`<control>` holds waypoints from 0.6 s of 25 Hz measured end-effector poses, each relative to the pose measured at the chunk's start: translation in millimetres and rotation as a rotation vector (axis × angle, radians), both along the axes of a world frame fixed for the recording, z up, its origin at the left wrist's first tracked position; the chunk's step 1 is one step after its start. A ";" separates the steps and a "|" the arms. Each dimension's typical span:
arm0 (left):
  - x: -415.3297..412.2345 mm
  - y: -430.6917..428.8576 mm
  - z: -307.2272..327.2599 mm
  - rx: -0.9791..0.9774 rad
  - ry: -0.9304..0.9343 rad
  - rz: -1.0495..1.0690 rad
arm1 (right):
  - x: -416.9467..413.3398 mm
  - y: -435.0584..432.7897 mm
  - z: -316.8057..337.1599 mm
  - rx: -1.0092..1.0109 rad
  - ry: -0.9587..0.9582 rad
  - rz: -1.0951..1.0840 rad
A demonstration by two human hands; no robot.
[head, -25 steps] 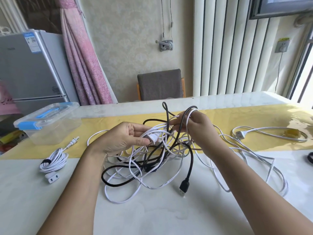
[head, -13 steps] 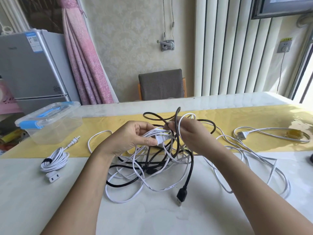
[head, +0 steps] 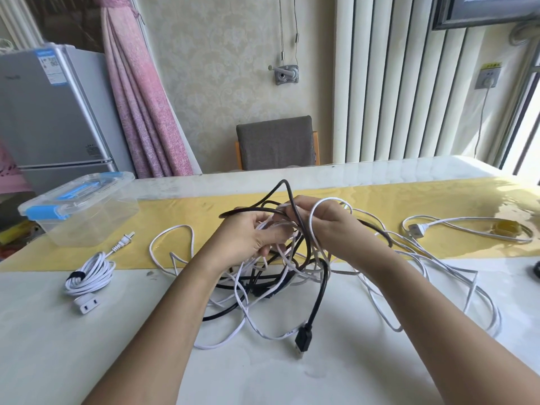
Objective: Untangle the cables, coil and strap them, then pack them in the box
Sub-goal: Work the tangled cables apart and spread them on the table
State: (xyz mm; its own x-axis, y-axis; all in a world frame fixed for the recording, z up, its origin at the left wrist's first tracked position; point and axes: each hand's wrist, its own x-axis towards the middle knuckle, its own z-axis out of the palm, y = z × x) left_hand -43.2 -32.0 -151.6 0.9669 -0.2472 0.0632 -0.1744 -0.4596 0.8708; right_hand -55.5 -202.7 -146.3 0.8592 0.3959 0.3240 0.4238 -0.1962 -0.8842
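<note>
A tangle of white cables [head: 254, 323] and one black cable [head: 318, 290] lies on the table in front of me, partly lifted. My left hand [head: 245, 238] grips a bunch of white strands at the knot's left side. My right hand [head: 330, 223] pinches white and black strands at the top, with a white loop draped over its back. The black cable's USB plug [head: 304, 339] dangles near the table. A coiled white cable [head: 90, 273] with a dark strap lies at the left. The clear box [head: 79, 211] with blue latches stands shut at the far left.
More white cable loops [head: 473, 299] spread to the right, ending in a plug [head: 416, 229] on the yellow runner [head: 181, 211]. A small yellow object [head: 505, 226] lies at the far right. A grey chair [head: 276, 143] stands behind the table, a fridge [head: 49, 112] beyond the left corner.
Both hands have come closer together over the knot. The left hand has taken in more white strands and the white plug it showed is now hidden. A black loop has risen higher.
</note>
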 end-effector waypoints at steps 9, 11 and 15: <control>0.1 17.3 3.3 -0.173 0.295 -0.202 | -3.4 -3.0 1.1 0.148 0.096 -0.048; 0.3 9.3 1.1 0.100 0.054 -0.050 | -2.7 -1.6 -1.1 0.078 0.086 -0.087; -1.3 8.5 5.7 0.299 -0.418 0.343 | 3.1 -2.8 -1.7 -0.046 -0.055 -0.282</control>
State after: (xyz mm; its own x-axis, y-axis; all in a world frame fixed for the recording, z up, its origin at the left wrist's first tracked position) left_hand -44.5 -23.6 -145.9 0.9027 0.0079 0.4301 -0.2722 -0.7637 0.5853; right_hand -52.5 -205.5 -147.9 0.9191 0.1597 0.3603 0.3940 -0.3527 -0.8487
